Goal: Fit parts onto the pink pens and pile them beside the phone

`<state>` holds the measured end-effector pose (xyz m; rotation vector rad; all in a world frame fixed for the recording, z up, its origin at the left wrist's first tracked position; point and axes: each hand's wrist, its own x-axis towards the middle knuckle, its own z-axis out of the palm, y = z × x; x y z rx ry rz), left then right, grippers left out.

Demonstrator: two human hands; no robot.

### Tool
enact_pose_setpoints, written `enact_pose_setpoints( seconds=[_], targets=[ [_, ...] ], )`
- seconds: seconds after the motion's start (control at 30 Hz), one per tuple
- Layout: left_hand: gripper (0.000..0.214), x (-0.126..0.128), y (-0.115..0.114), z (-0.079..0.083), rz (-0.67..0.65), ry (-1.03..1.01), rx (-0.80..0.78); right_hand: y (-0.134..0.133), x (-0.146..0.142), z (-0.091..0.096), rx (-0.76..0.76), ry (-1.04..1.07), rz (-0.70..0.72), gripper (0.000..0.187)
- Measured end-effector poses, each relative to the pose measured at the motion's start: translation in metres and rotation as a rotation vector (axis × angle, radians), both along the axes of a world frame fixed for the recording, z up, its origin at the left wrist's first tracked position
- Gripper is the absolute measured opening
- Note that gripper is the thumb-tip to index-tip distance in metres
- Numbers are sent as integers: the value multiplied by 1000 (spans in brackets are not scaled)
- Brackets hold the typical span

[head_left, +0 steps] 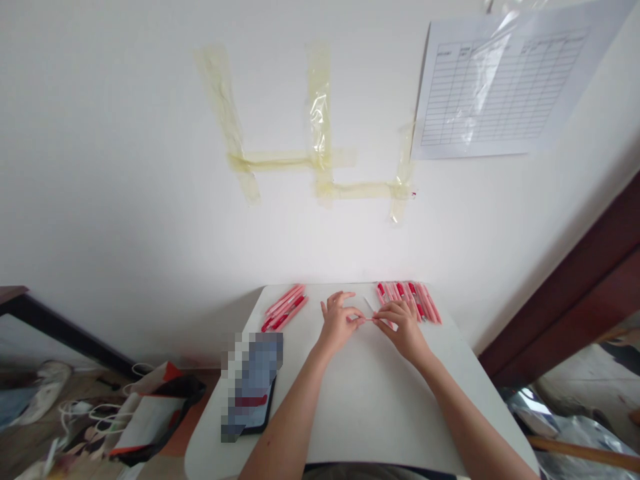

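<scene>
Thin pink pen part (pixel 369 319) between hands near far edge of surface (pixel 370 407); left hand (pixel 339 325), right hand (pixel 404 325) pinching its ends. Wall sheet (pixel 500 93): print illegible.

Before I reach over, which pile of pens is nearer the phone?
The left pile, just beyond the phone; the right pile, by the right hand, lies farther off.

A white table (pixel 370 407) with rounded corners spreads beneath both hands. On it, left of the left hand (pixel 341 321), lies a loose pile of pink and red pens (pixel 283 310). Behind and right of the right hand (pixel 404 327), more pens (pixel 427 301) lie side by side. A phone (pixel 261 393), partly blurred out, rests left of the left forearm, nearer the person than the hands.
</scene>
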<state>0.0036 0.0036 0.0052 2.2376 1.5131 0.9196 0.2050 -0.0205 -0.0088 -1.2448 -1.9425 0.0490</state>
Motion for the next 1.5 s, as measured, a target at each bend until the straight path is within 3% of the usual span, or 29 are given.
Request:
enact_pose_setpoints(
  seconds=[0.53, 1.5],
  targets=[
    [6, 2, 0, -1, 54, -15, 8, 2, 2, -4, 31, -64, -17, 18],
    [3, 1, -1, 6, 17, -73, 46, 3, 3, -2, 54, -38, -17, 22]
  ],
)
